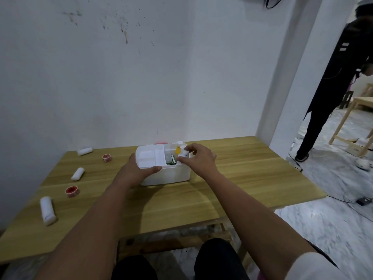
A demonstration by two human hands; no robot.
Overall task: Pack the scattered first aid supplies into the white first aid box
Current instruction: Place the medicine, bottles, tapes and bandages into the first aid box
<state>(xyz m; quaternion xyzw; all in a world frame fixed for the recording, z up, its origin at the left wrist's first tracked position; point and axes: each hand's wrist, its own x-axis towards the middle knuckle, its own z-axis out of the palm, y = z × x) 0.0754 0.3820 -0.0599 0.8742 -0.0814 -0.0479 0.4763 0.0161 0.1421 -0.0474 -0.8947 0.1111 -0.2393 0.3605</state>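
On the wooden surface (232, 168), a white first aid box (167, 175) sits open near the far edge. The left hand (137, 168) grips its near-left rim, thumb laid along the edge. The right hand (196, 158) pinches a small white bottle (184, 154) at the box's right end; the contents beneath are hard to make out. Left of the left hand lie three gauze rolls (47, 213) and two red tape rolls (71, 191), well apart. Right of the right hand the surface is bare.
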